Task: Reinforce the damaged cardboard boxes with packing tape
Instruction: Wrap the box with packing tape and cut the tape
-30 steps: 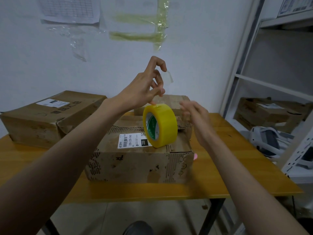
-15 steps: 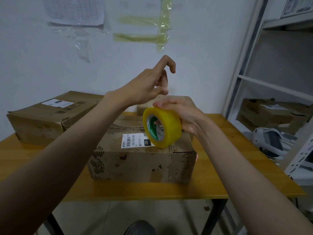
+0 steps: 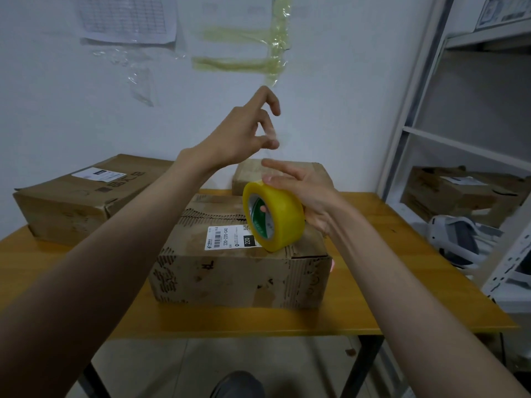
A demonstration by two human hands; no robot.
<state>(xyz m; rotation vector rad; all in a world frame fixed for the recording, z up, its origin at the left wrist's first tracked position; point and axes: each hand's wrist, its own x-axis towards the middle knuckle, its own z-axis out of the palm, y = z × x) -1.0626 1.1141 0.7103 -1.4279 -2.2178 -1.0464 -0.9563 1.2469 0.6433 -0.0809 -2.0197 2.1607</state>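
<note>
Right hand (image 3: 304, 196) gripped yellow tape roll (image 3: 274, 216) on torn box (image 3: 235, 265), left hand (image 3: 244, 133) raised, thumb and finger pinching clear tape end (image 3: 273, 136).

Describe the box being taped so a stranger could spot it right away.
On the yellow table, it is the front middle box, nearest the edge. Unlike the others, it has a yellow tape roll standing on top, gripped by the right hand.

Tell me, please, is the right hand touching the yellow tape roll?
Touching. The head view shows the right hand gripping the tape roll, fingers over its top and one fingertip visible inside its core.
</note>
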